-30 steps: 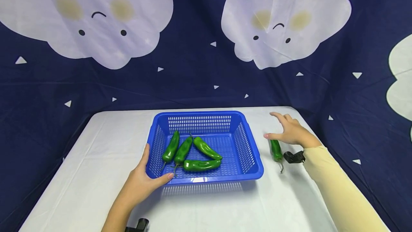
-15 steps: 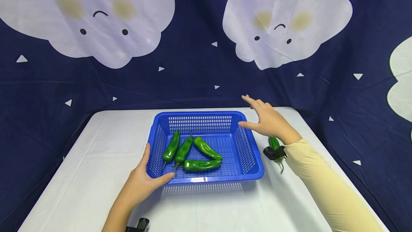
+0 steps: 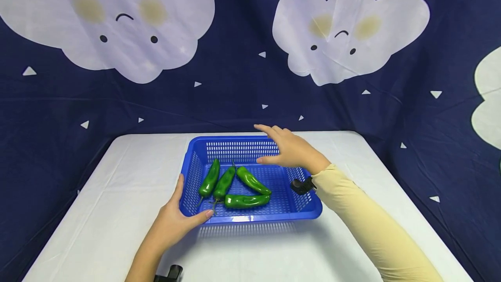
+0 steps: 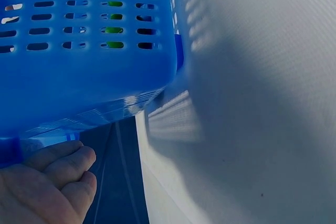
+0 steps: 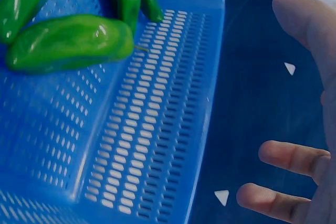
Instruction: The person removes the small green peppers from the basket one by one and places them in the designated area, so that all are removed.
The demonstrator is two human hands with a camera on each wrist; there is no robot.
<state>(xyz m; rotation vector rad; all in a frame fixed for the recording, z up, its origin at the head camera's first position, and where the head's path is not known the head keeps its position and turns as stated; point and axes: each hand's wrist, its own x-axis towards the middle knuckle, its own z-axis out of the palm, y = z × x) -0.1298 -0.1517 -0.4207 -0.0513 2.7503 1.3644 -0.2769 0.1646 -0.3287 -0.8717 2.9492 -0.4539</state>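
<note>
A blue perforated plastic basket (image 3: 270,218) stands mid-table, with several long green chili peppers (image 3: 247,201) lying in its left and middle part. My left hand (image 3: 176,219) holds the basket's near left corner, thumb on the front rim and fingers along the outer left side. In the left wrist view, curled fingers (image 4: 71,163) show below the basket wall (image 4: 89,72). Above the basket's right half, my right hand (image 3: 291,148) is spread and holds nothing. Its fingers (image 5: 294,157) appear apart in the right wrist view, beside the basket; one pepper (image 5: 73,43) lies nearest that rim.
A white cloth (image 3: 117,190) covers the table. Behind it hangs a dark blue curtain (image 3: 235,108) with cloud prints. The right sleeve (image 3: 364,212) crosses the table's right side and blocks the view there. A black wrist device (image 3: 302,186) hangs under the right wrist.
My right hand has moved left from beside the basket to above it. A single pepper seen earlier on the table's right is now hidden behind the sleeve. My left hand has stayed put.
</note>
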